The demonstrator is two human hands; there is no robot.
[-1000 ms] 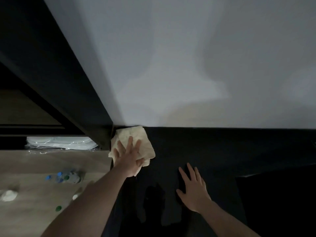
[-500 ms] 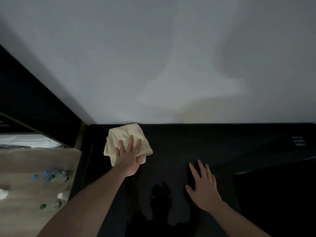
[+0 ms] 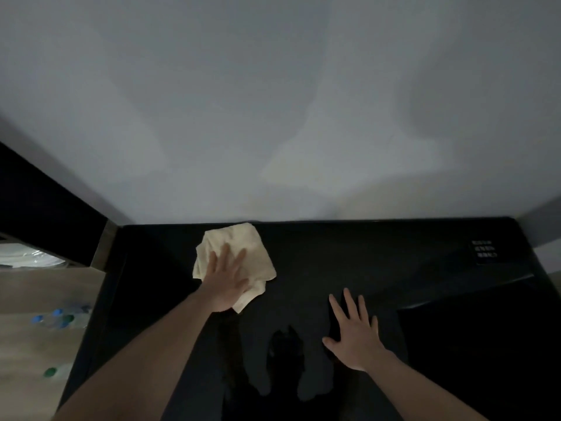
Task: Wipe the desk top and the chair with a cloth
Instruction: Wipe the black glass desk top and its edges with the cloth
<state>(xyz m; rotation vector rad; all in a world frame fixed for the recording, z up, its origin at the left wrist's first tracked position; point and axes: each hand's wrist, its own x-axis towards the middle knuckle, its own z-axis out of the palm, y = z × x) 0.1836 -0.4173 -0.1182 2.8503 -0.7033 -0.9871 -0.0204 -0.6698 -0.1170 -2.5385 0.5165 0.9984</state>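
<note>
A pale yellow cloth (image 3: 239, 244) lies crumpled on the black desk top (image 3: 364, 253), close to the wall at the back. My left hand (image 3: 226, 278) presses flat on the cloth with straight, spread fingers. My right hand (image 3: 355, 329) rests flat on the bare desk top, nearer to me and to the right of the cloth, holding nothing. No chair is in view.
A grey wall (image 3: 273, 117) rises right behind the desk. A dark shelf unit (image 3: 45, 214) stands at the left. Below it is wooden flooring with several plastic bottles (image 3: 60, 317). A small white label (image 3: 485, 249) sits near the desk's back right corner.
My left hand has slid the cloth rightward along the back edge, away from the left corner. My right hand stays flat on the desk. My view has turned to the right.
</note>
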